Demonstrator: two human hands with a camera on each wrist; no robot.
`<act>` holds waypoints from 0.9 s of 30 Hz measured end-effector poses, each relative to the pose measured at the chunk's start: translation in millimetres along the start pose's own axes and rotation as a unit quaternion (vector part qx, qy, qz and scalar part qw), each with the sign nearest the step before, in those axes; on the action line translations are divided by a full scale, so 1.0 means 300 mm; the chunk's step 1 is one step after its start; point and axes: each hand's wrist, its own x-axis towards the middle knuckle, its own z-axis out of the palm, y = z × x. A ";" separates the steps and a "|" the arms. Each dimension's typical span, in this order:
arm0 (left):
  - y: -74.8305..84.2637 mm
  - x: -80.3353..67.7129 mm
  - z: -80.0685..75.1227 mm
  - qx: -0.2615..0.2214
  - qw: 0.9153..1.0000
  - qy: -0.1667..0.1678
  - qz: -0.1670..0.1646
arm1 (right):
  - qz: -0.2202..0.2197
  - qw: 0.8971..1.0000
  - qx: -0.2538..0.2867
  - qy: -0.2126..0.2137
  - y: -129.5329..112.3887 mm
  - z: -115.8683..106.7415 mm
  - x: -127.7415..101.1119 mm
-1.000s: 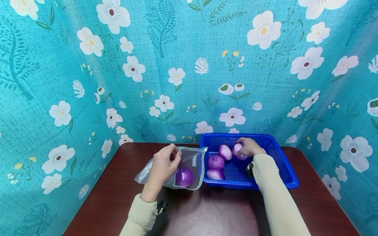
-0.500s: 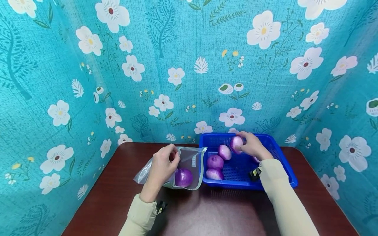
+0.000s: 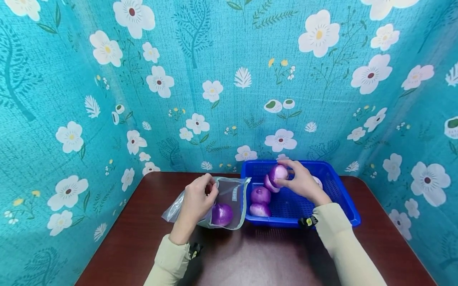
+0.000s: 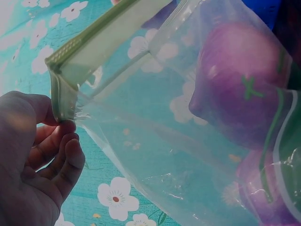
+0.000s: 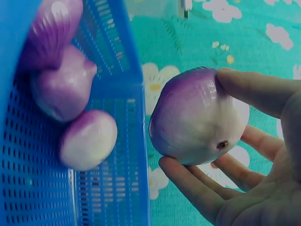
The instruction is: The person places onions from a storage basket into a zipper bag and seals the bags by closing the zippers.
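The step in hand looks like the carry of 1 onion from basket to bag. The right hand [image 3: 302, 183] has its grip clamped on a round purple-and-white peeled onion [image 3: 278, 173], fingers and thumb curled round it, and holds it up above the left half of the blue perforated plastic basket [image 3: 340, 188]. 3 more purple onions [image 3: 261, 195] lie in that basket's left end. Just left of the basket, on the dark brown tabletop [image 3: 250, 254], lies a clear zip-top plastic bag with a pale green seal strip [image 3: 229, 200]; the left hand [image 3: 196, 202] pinches its rim, holding the mouth up and open toward the basket. Through the film the left wrist view shows 2 purple onions inside [image 4: 240, 84]. Judging from this, the next move calls for passing the lifted onion leftward over the basket's wall and into the bag's mouth, with the rim held wide enough to admit it
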 end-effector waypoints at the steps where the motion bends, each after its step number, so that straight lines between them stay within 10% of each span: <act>1: 0.000 0.000 0.001 0.000 1.000 -0.001 -0.002 | -0.005 1.000 0.001 0.003 -0.006 0.004 -0.004; 27: 0.008 -0.006 0.002 -0.003 1.000 -0.001 -0.006 | -0.090 0.989 0.111 -0.038 -0.140 0.086 -0.090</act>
